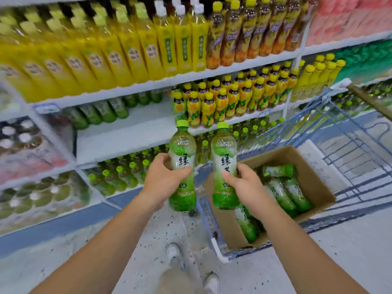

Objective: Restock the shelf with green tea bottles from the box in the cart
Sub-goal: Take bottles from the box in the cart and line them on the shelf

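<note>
Head view puts two green tea bottles in front of you, both upright and clear of the box. The left-hand bottle (182,149) and the right-hand bottle (224,153) are side by side and just apart, caps up, labels facing you. Your left hand (163,181) grips its bottle round the middle, thumb across the label and fingers curled behind. Your right hand (246,185) grips the other the same way. Both holds sit at mid-body, which I judge a sound place to carry from, since the cap end leads and the base hangs free to land.

The step in hand looks like the carry to the shelf (131,134), whose bare white deck lies just beyond the caps. A green row (99,113) sits at its back left, blurred, and yellow-capped bottles (222,100) crowd its right side. Aim for the open deck in front of the green row. Set one bottle down before the other so they do not knock together. Land each base flat, label outward, then slide it back until it meets the row. Mind the upper shelf (148,87) as the caps pass under it.

More boxed bottles (284,187) lie on their sides in the box (318,194), which sits in the cart (358,166) at your right, so several trips look left to do.
</note>
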`<action>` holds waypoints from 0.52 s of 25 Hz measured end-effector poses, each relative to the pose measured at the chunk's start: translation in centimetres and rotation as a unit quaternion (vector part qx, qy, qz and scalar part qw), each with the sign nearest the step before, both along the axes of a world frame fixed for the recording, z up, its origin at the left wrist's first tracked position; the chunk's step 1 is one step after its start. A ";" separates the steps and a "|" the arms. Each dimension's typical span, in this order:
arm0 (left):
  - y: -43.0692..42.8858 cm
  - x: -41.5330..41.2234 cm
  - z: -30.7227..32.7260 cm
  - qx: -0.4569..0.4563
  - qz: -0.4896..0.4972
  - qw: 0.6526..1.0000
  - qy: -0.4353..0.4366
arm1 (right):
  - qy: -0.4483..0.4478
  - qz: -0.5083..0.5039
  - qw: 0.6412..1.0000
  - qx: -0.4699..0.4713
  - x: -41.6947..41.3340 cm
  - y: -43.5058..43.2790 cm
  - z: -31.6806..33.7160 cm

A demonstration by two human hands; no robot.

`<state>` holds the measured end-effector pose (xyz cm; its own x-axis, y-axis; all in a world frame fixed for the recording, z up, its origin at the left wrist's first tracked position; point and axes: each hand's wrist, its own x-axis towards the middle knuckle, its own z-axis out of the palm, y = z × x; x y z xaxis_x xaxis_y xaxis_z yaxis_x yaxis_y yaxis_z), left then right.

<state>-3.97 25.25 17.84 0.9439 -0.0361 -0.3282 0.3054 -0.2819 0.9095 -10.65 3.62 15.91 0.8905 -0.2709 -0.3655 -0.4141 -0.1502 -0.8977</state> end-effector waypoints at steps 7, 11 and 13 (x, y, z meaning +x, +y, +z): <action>11.8 0.4 2.1 -0.006 0.086 0.996 -0.026 | -0.030 0.089 0.996 -0.001 4.9 11.2 1.6; 17.6 2.7 1.7 0.005 0.108 0.993 -0.044 | -0.034 0.097 0.995 0.013 8.6 16.9 1.5; 19.8 4.4 0.7 0.000 0.115 0.992 -0.048 | -0.040 0.096 0.995 -0.003 10.5 19.1 0.7</action>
<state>0.40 45.01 18.53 0.9537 0.1847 -0.2372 0.2747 -0.2149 0.9372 -0.16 22.74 16.60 0.9519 -0.0953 -0.2911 -0.3055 -0.2254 -0.9251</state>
